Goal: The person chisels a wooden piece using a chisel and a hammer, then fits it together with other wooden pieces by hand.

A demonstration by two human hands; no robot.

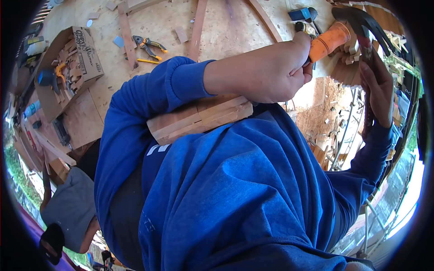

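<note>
Head view: hands [278,71] [379,90] grip orange handle [330,42] and hammer [361,22]

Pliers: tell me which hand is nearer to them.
Left. The left hand, around the orange tool, is to the right of the pliers; the right hand, on the hammer, is farther off to the right.

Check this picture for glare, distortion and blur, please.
Head view: fisheye distortion curves the scene inside a black surround; head view: daylight washes out the lower right rim and a patch just below the bare left hand; head view: the orange cylindrical object looks fairly sharp, with soft shading on the blue cloth sweatshirt.
</note>
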